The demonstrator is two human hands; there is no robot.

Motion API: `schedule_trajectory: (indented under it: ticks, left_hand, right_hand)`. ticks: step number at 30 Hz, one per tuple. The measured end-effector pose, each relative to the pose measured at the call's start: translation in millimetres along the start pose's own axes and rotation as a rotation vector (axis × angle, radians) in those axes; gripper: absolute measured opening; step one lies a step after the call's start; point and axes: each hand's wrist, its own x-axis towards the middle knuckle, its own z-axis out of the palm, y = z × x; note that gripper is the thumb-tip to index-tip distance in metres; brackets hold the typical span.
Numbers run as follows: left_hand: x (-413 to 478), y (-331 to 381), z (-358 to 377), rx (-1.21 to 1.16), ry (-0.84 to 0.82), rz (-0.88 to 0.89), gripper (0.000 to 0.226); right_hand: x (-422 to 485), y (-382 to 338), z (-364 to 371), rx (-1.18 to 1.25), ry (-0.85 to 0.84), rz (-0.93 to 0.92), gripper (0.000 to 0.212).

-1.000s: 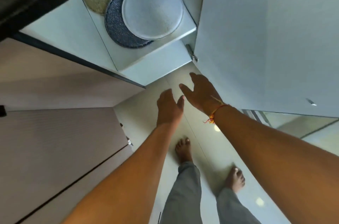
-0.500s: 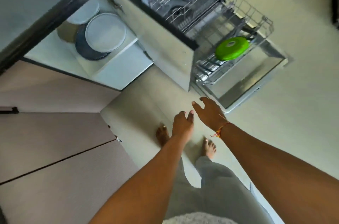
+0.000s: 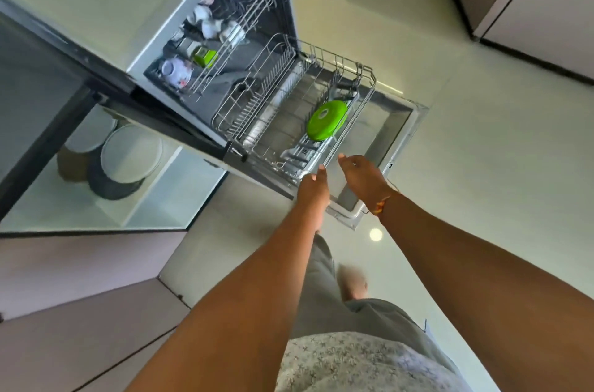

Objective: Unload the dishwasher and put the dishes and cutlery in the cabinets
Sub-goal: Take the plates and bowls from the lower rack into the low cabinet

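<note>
The dishwasher [image 3: 283, 22] stands open with its lower rack [image 3: 257, 112] pulled out over the lowered door [image 3: 389, 131]. A round green lid [image 3: 327, 119] leans in the rack's near right part. White cups [image 3: 175, 70] and a small green container [image 3: 204, 56] sit in the upper rack [image 3: 254, 6], whose far end is dark and hard to make out. Both arms reach forward and down. The left hand [image 3: 313, 189] hangs just short of the lower rack's near corner, back toward the camera, thumb up. Its fingers are foreshortened, and its grip is slack and empty. The right hand [image 3: 361, 174], a thread band [image 3: 379, 207] at its wrist, hovers over the door beside the rack, fingers spread loosely, its grip wide and holding nothing. To the left, stacked plates [image 3: 131, 152] lie on an open cabinet shelf [image 3: 167, 199], partly hidden by the surface edge above.
</note>
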Motion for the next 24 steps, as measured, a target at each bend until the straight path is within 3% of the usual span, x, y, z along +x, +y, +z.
schedule_trajectory:
  ticks: [4,14,24]
  left_hand:
    - [47.1,35.3,11.0,-0.118,-0.024,-0.058,0.05]
    - [212.5,81.5,24.6,-0.4,0.004,-0.373,0.046]
    - [339.3,92.2,42.5,-0.477,0.001,-0.586,0.053]
  right_hand:
    - [34.5,-9.6,-10.2,0.118,0.004,0.049,0.046]
    - [171.1,-37.0,4.1,0.517,-0.066,0.324,0.015]
    - [291.0,-49.1,22.7,0.534,-0.029,0.439,0.038]
